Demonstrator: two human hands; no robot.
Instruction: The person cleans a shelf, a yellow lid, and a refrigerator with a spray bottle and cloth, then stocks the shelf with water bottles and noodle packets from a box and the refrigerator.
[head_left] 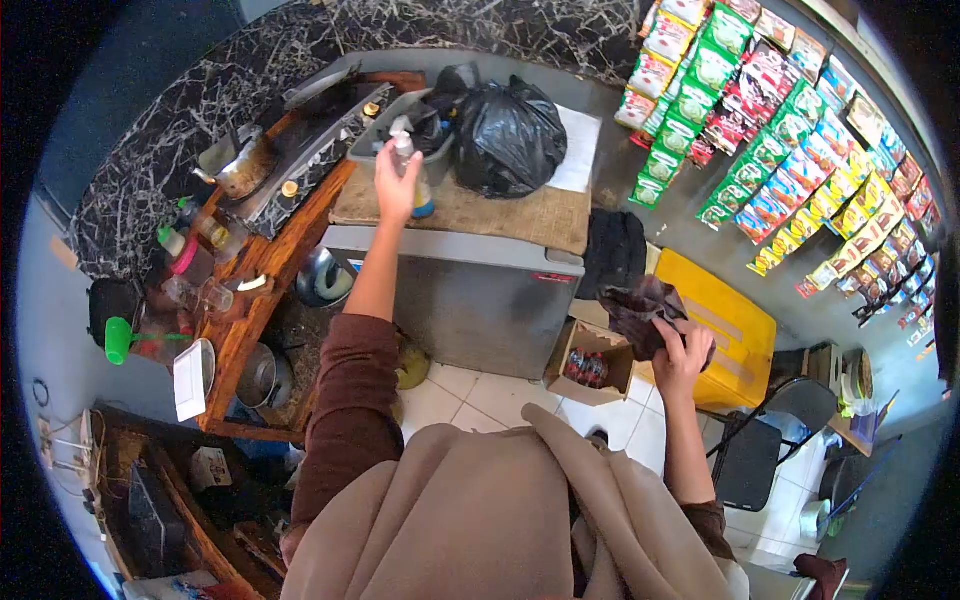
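Observation:
My left hand is closed around a spray bottle with a pale top, held over the near left part of the small fridge's cloth-covered top. A patch of blue and yellow shows below my fingers. Out to the right, my right hand grips a crumpled dark cloth, which hangs in front of a yellow box. Just behind the bottle are a grey plastic basin and a full, knotted black plastic bag.
On the left, a wooden counter carries a stove, a metal pot, bottles and cups. Strips of sachets hang on the right wall. A cardboard box of bottles and a black folding chair stand on the tiled floor.

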